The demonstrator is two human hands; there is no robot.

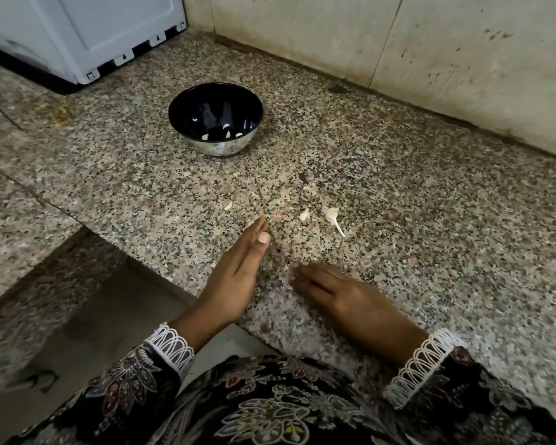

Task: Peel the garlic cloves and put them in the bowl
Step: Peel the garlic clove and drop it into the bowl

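**Hands empty, cloves in bowl**

On counter [398, 203]: left hand [235, 277] on edge, fingers straight together, holding nothing. Right hand [334, 292] flat, palm down, fingers extended, blurred. Bowl [220, 147] beyond hands holds peeled cloves [227, 133]. Skins [332, 216] lie between bowl and hands.

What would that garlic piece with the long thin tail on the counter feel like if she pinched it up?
The tailed garlic piece looks small and papery, so probably very light. Its thin tail seems likely to bend or snap if pinched there. Lying on the granite counter, it would probably slide rather than roll. Both the left hand and right hand are empty.
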